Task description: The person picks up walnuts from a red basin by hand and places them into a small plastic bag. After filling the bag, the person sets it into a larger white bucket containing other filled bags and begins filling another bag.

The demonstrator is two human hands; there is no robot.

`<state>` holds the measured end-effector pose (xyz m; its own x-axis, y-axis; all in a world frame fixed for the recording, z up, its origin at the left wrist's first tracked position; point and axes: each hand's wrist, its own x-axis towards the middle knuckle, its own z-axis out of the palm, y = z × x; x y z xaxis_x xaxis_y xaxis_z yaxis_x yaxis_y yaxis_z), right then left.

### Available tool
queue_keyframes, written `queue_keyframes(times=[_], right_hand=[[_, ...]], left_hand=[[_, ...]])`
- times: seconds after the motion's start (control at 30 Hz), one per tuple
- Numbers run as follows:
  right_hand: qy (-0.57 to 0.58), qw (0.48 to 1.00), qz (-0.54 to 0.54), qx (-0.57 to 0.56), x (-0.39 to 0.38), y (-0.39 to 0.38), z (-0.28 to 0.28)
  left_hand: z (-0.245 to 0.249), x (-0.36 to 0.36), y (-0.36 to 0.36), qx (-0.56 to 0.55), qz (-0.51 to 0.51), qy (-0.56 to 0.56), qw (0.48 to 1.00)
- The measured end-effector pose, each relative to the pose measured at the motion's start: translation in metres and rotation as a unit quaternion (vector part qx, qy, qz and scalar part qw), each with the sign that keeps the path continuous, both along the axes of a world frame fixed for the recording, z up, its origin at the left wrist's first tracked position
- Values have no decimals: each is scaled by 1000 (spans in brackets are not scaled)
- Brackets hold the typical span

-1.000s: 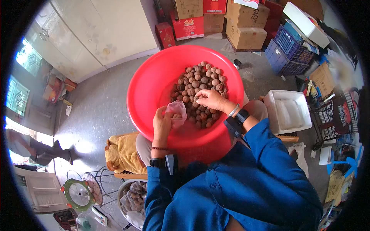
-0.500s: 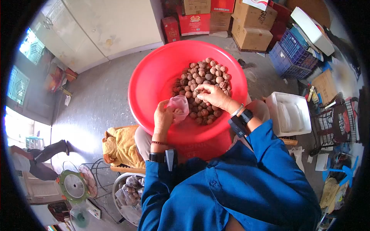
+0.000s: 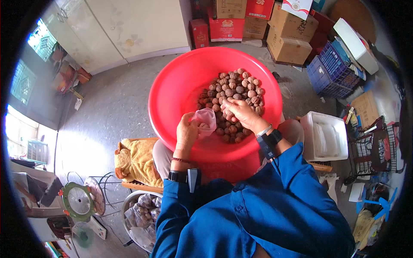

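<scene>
A big red basin holds a heap of brown walnuts on its right side. My left hand grips the edge of a thin clear plastic bag, with several walnuts inside it, over the basin's near left part. To the right of the bag, my right hand is above the heap, palm turned inward, its fingers curled around at least one walnut. How many nuts it holds cannot be made out.
A white foam box stands to the right, a yellow cloth to the left. Bagged walnuts fill a tub at lower left. Behind are cartons and blue crates. Another person's legs show far left.
My right hand has closed and turned inward over the heap. The bag remains in my left hand. The whole view has shifted slightly, and the other person's legs appear further left and lower.
</scene>
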<state>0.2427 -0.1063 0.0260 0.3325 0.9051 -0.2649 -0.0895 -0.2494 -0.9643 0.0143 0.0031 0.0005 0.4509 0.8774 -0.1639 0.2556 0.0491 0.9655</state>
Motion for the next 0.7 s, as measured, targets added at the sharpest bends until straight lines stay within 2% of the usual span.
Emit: queue_keyframes(times=[0.07, 0.13, 0.23, 0.4, 0.47, 0.6, 0.7], right_hand=[[105, 994, -4, 17, 4, -1, -2], [122, 992, -10, 9, 2, -2, 1], [142, 990, -11, 5, 1, -3, 1], [144, 990, -9, -1, -1, -3, 7], [5, 1000, -14, 14, -3, -2, 12], [-19, 997, -13, 77, -13, 1, 17], [-51, 993, 56, 92, -17, 4, 24]], left_hand=[[-10, 2, 4, -1, 1, -7, 1000], [-22, 4, 8, 44, 10, -40, 998], [-18, 1, 5, 18, 8, -10, 1000], [-6, 0, 3, 5, 4, -21, 1000], [-1, 0, 1, 7, -1, -22, 1000], [15, 0, -6, -22, -5, -30, 999], [17, 1, -7, -51, -5, -43, 998]])
